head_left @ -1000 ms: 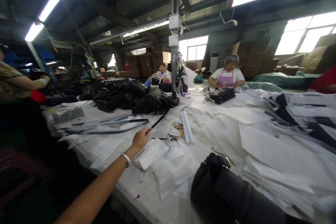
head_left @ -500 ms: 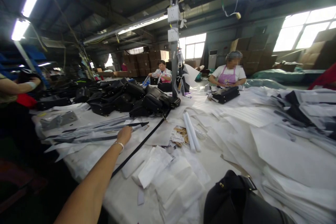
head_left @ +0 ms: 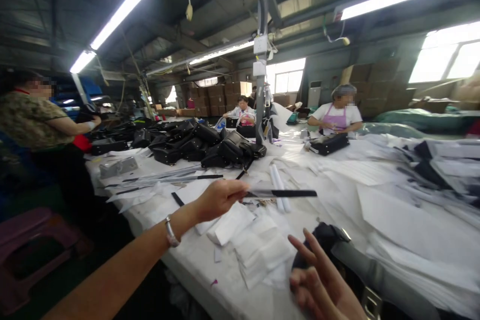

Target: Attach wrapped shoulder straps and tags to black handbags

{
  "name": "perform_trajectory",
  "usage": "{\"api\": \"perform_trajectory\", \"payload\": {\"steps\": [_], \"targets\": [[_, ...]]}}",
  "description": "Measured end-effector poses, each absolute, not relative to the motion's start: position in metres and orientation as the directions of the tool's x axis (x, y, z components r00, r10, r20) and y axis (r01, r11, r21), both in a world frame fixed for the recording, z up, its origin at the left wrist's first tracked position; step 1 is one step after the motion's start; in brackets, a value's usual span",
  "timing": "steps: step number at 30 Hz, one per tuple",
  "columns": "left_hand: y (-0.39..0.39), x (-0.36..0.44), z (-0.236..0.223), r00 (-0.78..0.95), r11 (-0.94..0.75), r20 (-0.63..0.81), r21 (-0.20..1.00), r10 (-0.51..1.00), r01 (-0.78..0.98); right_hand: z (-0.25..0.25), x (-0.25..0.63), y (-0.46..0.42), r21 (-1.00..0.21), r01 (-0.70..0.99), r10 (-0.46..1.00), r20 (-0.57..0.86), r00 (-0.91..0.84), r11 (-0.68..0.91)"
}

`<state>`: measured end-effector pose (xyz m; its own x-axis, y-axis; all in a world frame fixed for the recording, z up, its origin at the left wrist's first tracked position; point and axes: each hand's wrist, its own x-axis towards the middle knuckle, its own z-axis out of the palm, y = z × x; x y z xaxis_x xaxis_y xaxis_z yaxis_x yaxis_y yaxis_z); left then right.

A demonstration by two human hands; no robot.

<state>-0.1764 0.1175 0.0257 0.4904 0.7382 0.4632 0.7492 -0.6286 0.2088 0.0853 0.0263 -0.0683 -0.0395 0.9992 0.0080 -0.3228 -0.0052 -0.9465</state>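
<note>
My left hand (head_left: 221,199), with a bracelet on its wrist, is closed around a long flat black strip (head_left: 294,193), held out level above the table. Part of the strip near my fingers looks pale, as if wrapped in clear film. At the lower right my right hand (head_left: 318,275) is open with its fingers apart and nothing in it. Right behind that hand lies a black bag (head_left: 330,234) with metal fittings, partly hidden by it; touching or apart, I cannot tell. Crumpled white wrapping sheets (head_left: 258,252) lie between my hands.
A heap of black bags (head_left: 221,147) rests by a grey post (head_left: 260,105). White rolls (head_left: 278,185) lie mid-table, and white sheets (head_left: 397,220) cover the right side. Two co-workers sit across; another person stands left near a pink stool (head_left: 32,240).
My left hand has lifted a black strip from the pile at the left and brought it rightward. My right hand has come into view. The whole view has turned somewhat left.
</note>
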Motion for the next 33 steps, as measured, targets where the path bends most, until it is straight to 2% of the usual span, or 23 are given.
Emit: {"api": "perform_trajectory", "payload": {"steps": [2,4,10,16,22,24,26,29,31,33], "targets": [[0.088,-0.150,0.032,0.622,-0.733,0.392,0.300,0.678,0.610,-0.054,0.089,0.026,-0.880,-0.474,1.000,0.011,0.008,0.013],[0.067,-0.131,0.034,0.685,-0.753,0.320,0.355,0.654,0.554,-0.045,0.100,0.021,-0.863,-0.503,0.997,0.013,0.076,0.050],[0.049,-0.095,0.026,0.725,-0.679,0.141,0.503,0.674,0.534,-0.052,0.137,-0.003,-0.933,-0.351,0.976,-0.005,0.220,0.074],[0.045,-0.029,0.014,0.766,-0.672,0.180,0.627,0.617,0.393,-0.050,0.153,-0.024,-0.943,-0.291,0.971,0.098,0.218,0.161],[0.046,0.029,0.016,0.795,-0.611,0.158,0.731,0.586,0.305,-0.055,0.207,-0.044,-0.970,-0.076,0.897,0.182,0.403,0.231],[0.049,0.044,0.020,0.810,-0.629,0.160,0.718,0.565,0.297,-0.063,0.226,-0.047,-0.966,-0.053,0.866,0.201,0.458,0.252],[0.054,0.058,0.023,0.820,-0.690,0.188,0.657,0.540,0.304,-0.073,0.243,-0.048,-0.969,0.000,0.823,0.212,0.527,0.249],[0.064,0.080,0.023,0.819,-0.784,0.229,0.504,0.526,0.363,-0.086,0.264,-0.045,-0.953,0.227,0.721,0.300,0.625,0.200],[0.070,0.093,0.021,0.821,-0.808,0.208,0.415,0.532,0.418,-0.094,0.275,-0.041,-0.921,0.355,0.715,0.358,0.601,0.162],[0.074,0.105,0.019,0.839,-0.827,0.172,0.353,0.516,0.437,-0.102,0.283,-0.036,-0.901,0.408,0.790,0.357,0.499,0.149]]}}
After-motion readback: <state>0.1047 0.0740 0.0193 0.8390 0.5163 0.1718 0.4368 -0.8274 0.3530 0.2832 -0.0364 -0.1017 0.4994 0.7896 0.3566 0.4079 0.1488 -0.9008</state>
